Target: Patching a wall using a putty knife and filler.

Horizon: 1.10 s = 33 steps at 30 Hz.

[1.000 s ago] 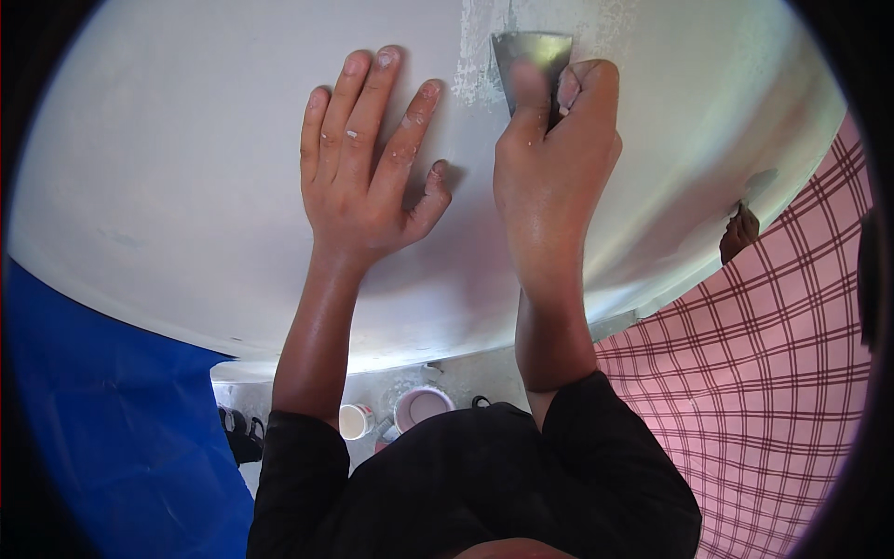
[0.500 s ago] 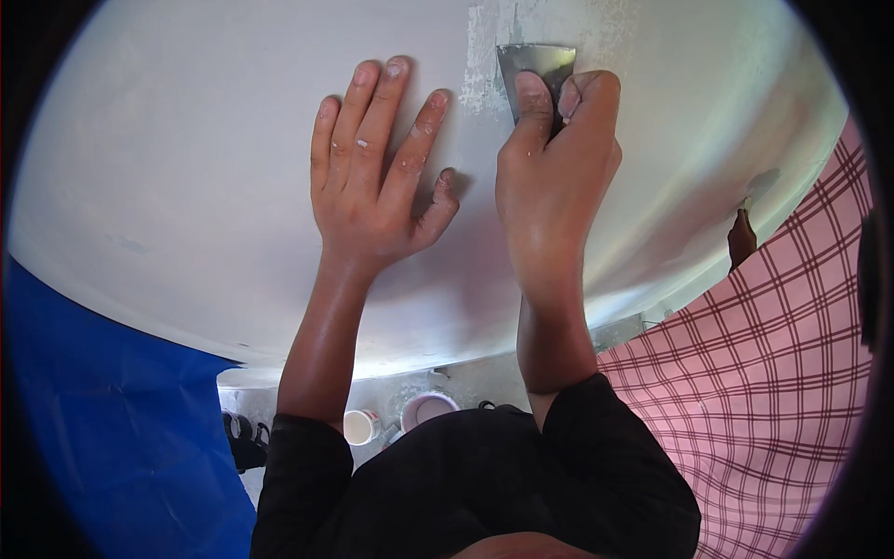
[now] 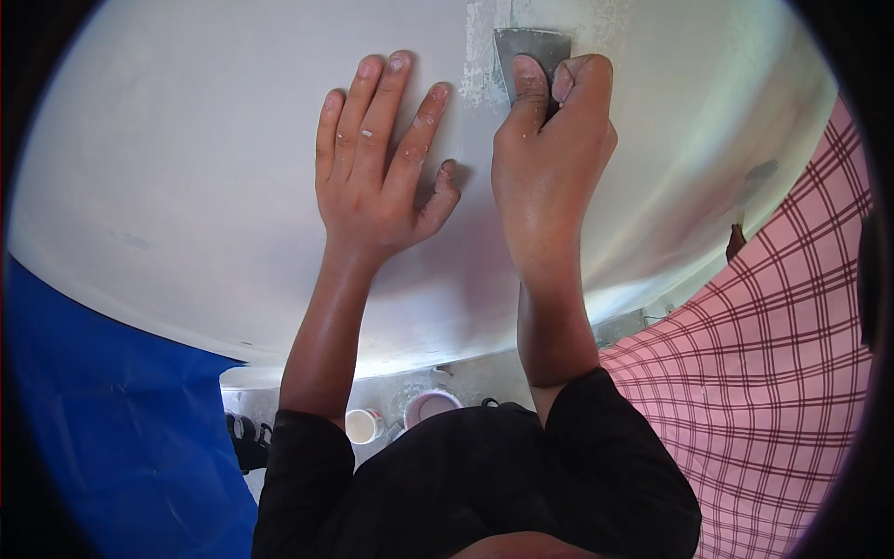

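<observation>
My left hand (image 3: 372, 168) lies spread on a large, smooth, pale curved surface (image 3: 205, 168), with white specks on its fingers. To its right, my right hand (image 3: 554, 158) grips a putty knife (image 3: 535, 47), thumb along the grey metal blade. The handle is hidden inside my fist. The blade's wide edge points away from me, at a rough patch of flaking white coating (image 3: 480, 70) near the top of the view.
A blue sheet (image 3: 121, 410) hangs at the left and pink checked cloth (image 3: 754, 373) at the right. Below the surface's lower rim, a white tub (image 3: 364, 426) and a pinkish bucket (image 3: 432, 404) stand on the floor. Another person's hand (image 3: 736, 242) shows partly at the right.
My right hand and the putty knife have shifted slightly farther up the surface, and the blade looks duller. The left hand stays spread. The other person's hand at the right shows less.
</observation>
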Each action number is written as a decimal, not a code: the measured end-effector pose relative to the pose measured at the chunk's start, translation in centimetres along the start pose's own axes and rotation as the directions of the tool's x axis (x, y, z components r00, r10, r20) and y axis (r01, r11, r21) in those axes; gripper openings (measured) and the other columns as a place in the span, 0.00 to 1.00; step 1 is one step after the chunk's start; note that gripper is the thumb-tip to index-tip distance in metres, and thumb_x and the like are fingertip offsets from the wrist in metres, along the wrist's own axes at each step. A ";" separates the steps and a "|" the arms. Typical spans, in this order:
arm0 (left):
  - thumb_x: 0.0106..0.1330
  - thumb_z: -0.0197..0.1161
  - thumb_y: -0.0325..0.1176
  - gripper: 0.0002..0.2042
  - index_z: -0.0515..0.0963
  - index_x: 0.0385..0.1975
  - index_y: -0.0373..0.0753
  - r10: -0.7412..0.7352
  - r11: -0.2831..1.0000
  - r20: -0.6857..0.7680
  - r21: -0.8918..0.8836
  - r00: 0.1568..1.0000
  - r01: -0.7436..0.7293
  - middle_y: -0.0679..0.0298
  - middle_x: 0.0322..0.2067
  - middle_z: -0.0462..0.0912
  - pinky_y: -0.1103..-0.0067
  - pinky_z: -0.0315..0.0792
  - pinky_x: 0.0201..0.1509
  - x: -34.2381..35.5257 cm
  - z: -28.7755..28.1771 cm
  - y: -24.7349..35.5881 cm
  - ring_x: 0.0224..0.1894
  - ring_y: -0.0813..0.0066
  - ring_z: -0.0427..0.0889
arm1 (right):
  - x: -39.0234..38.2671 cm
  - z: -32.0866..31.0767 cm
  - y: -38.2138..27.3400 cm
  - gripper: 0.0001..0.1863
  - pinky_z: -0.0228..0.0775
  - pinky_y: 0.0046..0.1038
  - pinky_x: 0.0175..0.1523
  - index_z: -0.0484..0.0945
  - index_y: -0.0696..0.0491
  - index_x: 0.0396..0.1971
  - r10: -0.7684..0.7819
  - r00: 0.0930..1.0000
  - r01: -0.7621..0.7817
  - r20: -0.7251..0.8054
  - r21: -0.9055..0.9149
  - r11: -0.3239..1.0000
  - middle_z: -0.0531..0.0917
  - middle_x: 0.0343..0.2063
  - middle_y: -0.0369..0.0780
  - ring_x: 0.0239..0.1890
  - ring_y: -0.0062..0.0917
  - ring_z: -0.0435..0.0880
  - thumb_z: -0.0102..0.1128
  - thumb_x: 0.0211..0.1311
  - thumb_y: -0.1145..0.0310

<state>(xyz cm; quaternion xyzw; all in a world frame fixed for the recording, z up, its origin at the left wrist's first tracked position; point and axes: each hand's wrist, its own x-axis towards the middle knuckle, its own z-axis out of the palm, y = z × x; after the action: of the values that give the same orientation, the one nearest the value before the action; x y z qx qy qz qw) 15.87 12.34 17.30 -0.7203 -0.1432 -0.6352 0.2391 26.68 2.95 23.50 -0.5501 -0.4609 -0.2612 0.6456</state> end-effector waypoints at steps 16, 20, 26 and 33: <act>0.56 0.63 0.38 0.28 0.82 0.60 0.46 -0.003 1.000 -0.005 -0.018 1.000 0.003 0.56 0.69 0.74 0.59 0.56 0.78 -0.6 0.2 0.2 0.74 0.58 0.69 | -0.4 -0.4 0.6 0.12 0.72 0.36 0.39 0.68 0.61 0.37 0.040 0.999 -0.040 0.011 0.062 0.997 0.78 0.27 0.50 0.27 0.39 0.76 0.62 0.71 0.72; 0.55 0.63 0.38 0.28 0.82 0.60 0.46 0.007 1.000 -0.012 -0.004 1.000 -0.007 0.56 0.69 0.73 0.59 0.56 0.78 0.2 0.1 0.7 0.74 0.58 0.69 | 0.5 -1.3 0.0 0.07 0.78 0.42 0.45 0.64 0.62 0.40 0.018 0.997 -0.019 0.080 0.013 1.000 0.84 0.35 0.56 0.43 0.51 0.88 0.54 0.69 0.83; 0.54 0.65 0.36 0.29 0.80 0.61 0.45 0.035 0.999 -0.010 0.024 0.999 -0.035 0.56 0.70 0.72 0.59 0.55 0.78 1.3 -1.0 2.7 0.75 0.58 0.66 | 0.8 -3.2 0.3 0.07 0.79 0.42 0.46 0.65 0.63 0.42 0.047 0.992 -0.056 0.115 0.083 0.995 0.84 0.36 0.58 0.45 0.49 0.88 0.53 0.69 0.84; 0.55 0.66 0.36 0.30 0.79 0.63 0.45 0.049 0.997 0.009 0.060 0.999 -0.050 0.55 0.70 0.71 0.59 0.55 0.78 1.9 -1.9 3.9 0.75 0.57 0.66 | 0.9 -4.6 0.5 0.08 0.78 0.42 0.44 0.65 0.64 0.41 0.063 0.990 -0.083 0.128 0.164 0.983 0.84 0.33 0.59 0.43 0.51 0.88 0.55 0.69 0.83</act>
<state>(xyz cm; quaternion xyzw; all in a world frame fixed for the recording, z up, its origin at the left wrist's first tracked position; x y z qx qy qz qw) 16.55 7.82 18.73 -0.7184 -0.1454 -0.6218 0.2760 28.89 -1.10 24.18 -0.5250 -0.4994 -0.1633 0.6696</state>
